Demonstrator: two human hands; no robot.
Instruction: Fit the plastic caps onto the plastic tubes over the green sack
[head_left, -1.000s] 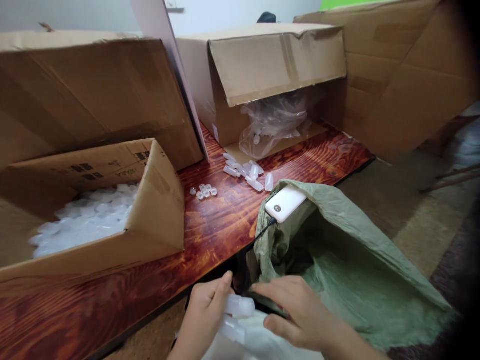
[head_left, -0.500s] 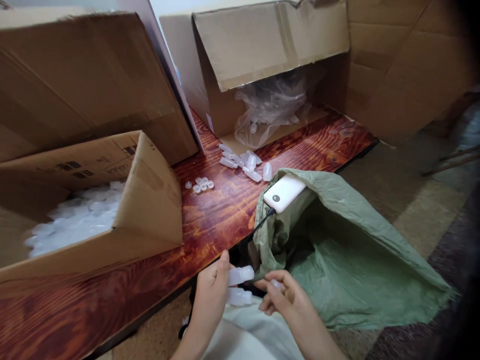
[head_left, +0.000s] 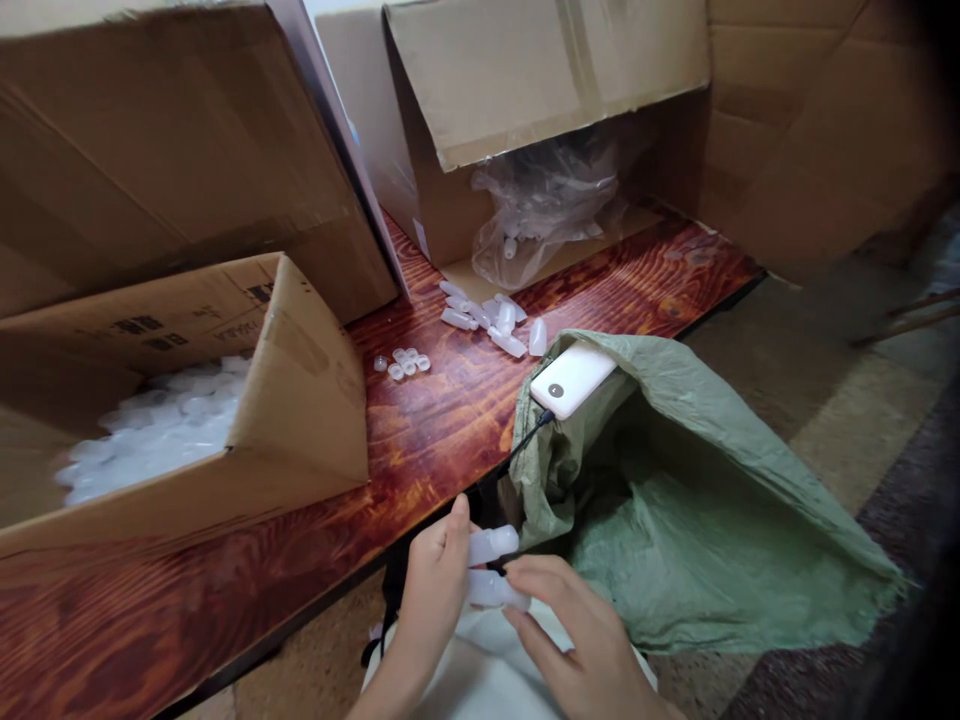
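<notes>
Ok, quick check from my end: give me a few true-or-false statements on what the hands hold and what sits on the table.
1. The left hand holds small translucent bottles. True.
2. The white power bank lies inside the open carton. False: it rests on the rim of the green sack, with a black cable plugged in.
3. The open carton on the left holds a heap of whitish plastic pieces. True.
4. The right hand rests flat on the wooden table. False: it is below the table edge, its fingers at the bottles in the left hand.
5. Loose bottles and small caps lie on the table. True.
</notes>
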